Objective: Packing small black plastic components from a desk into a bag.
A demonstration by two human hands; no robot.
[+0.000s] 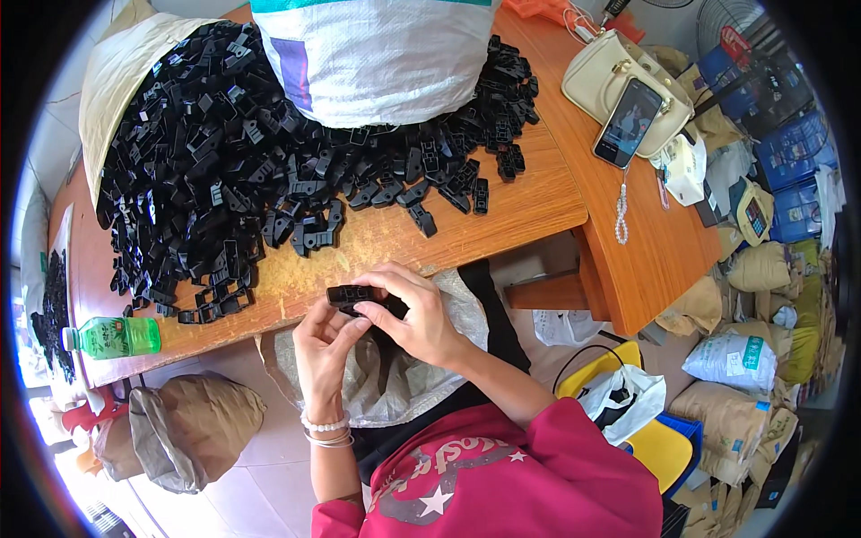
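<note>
The left hand (325, 345) and the right hand (421, 318) meet just off the near edge of the table (502, 224), with one black part (350, 294) held between their fingertips. The left forearm rises almost straight from below, its wrist ringed by a beaded bracelet (325, 424) and thin bangles (332, 440); this hand is narrow, fingers curled up to the part's left end and thumb slanting up and inward beneath it. The right forearm reaches in on a slant from the lower right, its hand turned inward, with bent fingers arching above and behind the part and thumb pointing left, just below it. The grip is close on both sides, though the exact contact under the fingers is hidden. Straight ahead of the hands, beyond a worn bare strip of the table, spreads a heap (206, 170) of similar black parts, with a white sack (386, 67) standing at its back. Left of the hands, a green bottle (117, 338) lies on its side near the table's edge. Beyond the right hand, far to the right, a phone (630, 123) leans against a cream handbag (583, 76). Under the hands, a pale sheet (386, 403) drapes the lap.
</note>
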